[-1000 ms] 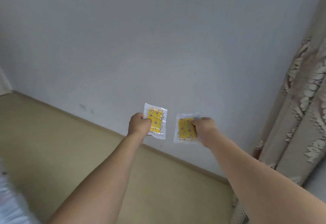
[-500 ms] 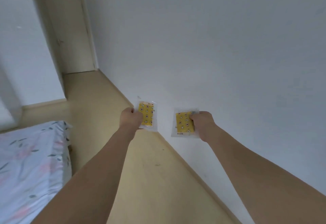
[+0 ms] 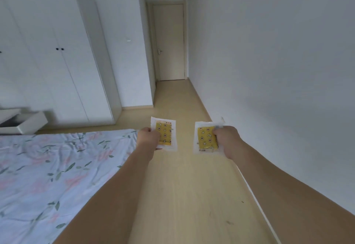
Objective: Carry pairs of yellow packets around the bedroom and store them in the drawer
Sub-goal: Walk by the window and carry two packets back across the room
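My left hand (image 3: 148, 138) grips one yellow packet (image 3: 165, 134), and my right hand (image 3: 227, 140) grips the other packet (image 3: 206, 139) (both held up over the floor (image 3: 182, 186)). The bed (image 3: 48, 166) is left, the door (image 3: 170, 41) far ahead.

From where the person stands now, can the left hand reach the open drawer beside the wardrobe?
Probably not yet. The left hand, holding a yellow packet, is far from the drawer; the bed lies between them.

Open floor (image 3: 184, 176) between bed (image 3: 48, 166), wall (image 3: 278, 89)
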`<state>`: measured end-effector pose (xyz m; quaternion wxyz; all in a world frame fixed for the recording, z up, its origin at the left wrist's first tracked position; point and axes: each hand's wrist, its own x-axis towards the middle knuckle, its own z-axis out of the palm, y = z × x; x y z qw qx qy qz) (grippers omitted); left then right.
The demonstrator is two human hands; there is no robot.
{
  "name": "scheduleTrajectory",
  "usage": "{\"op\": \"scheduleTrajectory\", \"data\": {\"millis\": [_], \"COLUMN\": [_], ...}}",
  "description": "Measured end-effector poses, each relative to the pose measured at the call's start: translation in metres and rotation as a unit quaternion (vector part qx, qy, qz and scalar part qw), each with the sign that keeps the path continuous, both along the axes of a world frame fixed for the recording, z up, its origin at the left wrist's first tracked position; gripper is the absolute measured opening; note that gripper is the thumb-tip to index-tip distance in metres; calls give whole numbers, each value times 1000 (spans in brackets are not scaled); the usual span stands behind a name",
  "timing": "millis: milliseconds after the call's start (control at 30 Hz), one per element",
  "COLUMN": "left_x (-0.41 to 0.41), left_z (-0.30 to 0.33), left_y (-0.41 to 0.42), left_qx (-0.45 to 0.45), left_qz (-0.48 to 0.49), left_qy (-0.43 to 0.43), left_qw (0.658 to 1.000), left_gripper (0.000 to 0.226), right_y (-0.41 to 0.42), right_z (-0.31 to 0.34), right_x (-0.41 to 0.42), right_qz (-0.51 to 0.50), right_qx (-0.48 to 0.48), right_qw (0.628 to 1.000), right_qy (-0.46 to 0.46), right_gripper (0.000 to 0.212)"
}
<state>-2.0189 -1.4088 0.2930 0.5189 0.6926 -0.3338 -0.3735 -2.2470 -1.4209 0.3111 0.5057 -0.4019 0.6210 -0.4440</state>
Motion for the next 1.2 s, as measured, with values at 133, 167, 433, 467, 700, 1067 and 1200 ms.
{"op": "scheduleTrajectory", "data": {"millis": [133, 167, 433, 467, 700, 1067, 1200], "left_x": [8, 9, 55, 64, 145, 240, 269], "left_z": [22, 25, 15, 12, 17, 43, 31], "left_y": [-71, -86, -212, -231, -406, -654, -749], "left_qx": [-20, -24, -14, -12, -33, -30, -25], "left_qz": [33, 37, 102, 106, 127, 124, 126], "left_qy": [-4, -6, 9, 11, 28, 19, 12], "left_qw": [999, 999, 995, 994, 991, 992, 992], "left_gripper": [22, 22, 18, 17, 18, 20, 20], "right_y": [-95, -116, -270, -291, -481, -719, -819], "right_z": [24, 28, 12, 8, 13, 34, 20], "right_x": [0, 3, 65, 75, 158, 267, 301], "right_qz": [39, 49, 121, 129, 139, 158, 164], "right_qx": [-25, -28, 7, 13, -5, -5, 2], "right_qw": [999, 998, 992, 992, 990, 987, 985], "right_qy": [5, 2, -16, -14, -5, -37, -56], "right_gripper": [16, 13, 17, 18, 18, 12, 11]}}
